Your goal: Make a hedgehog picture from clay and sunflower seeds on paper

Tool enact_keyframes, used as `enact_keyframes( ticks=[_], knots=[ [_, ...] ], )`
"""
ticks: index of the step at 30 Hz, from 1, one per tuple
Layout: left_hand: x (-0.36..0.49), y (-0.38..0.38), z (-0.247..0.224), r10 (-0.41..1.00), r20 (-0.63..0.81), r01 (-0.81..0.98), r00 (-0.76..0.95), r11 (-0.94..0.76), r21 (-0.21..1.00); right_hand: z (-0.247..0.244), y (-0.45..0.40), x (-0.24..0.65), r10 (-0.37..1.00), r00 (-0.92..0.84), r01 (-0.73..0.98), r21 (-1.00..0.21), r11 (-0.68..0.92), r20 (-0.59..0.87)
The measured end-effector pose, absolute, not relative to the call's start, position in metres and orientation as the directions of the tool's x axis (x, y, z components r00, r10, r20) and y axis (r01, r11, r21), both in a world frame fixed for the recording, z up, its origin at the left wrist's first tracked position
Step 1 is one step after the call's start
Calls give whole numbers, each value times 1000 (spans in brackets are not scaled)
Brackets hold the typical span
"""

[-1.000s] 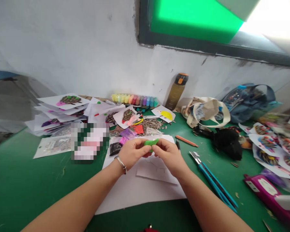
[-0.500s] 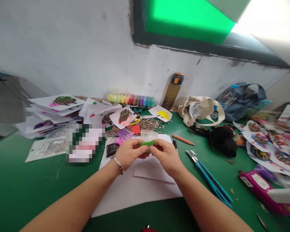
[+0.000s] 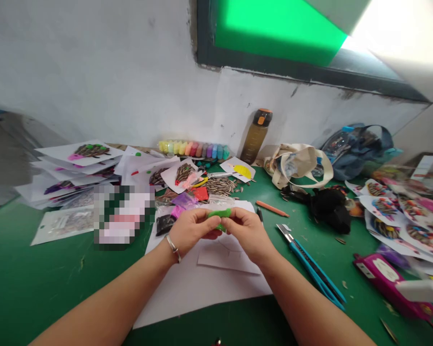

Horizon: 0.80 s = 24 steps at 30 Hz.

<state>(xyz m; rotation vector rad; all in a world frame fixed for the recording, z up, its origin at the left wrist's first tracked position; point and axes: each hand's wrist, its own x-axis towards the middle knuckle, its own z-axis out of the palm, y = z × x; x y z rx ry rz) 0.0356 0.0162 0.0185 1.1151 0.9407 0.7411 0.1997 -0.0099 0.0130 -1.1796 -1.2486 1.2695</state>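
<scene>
Between both sets of fingertips I hold a bright green piece of modelling clay (image 3: 221, 213). My left hand (image 3: 195, 225), with a silver bracelet at the wrist, pinches its left end. Thumb and fingers of my right hand (image 3: 246, 229) close on the right end. Both hands hover over white paper (image 3: 173, 288); a smaller sheet with faint pencil lines (image 3: 225, 259) lies just under them. Left of my left hand sits a black clay packet (image 3: 165, 224), with purple (image 3: 182, 202) and red packets (image 3: 201, 193) behind.
Sunflower seeds (image 3: 220, 185) lie in a heap behind my hands. To the right are an orange pencil (image 3: 272, 208), a blue utility knife (image 3: 312, 269) and a magenta device (image 3: 386, 283). Stacked hedgehog pictures (image 3: 79, 156) stand left. A bottle (image 3: 256, 137) leans near the wall.
The green clay looks a little more bent and uneven along its top between my fingers. The whole view has shifted slightly; my hands stay nearly in place.
</scene>
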Motion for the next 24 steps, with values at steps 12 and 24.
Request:
enact_keyframes(
  ticks=[12, 24],
  knots=[
    [35, 18, 23, 876, -307, -34, 372, 343, 939, 14, -9, 202, 984, -168, 237, -971, -13, -54],
    [33, 19, 26, 873, -297, 18, 386, 315, 949, 7, -10, 201, 987, -127, 439, -887, 140, 93]
  ],
)
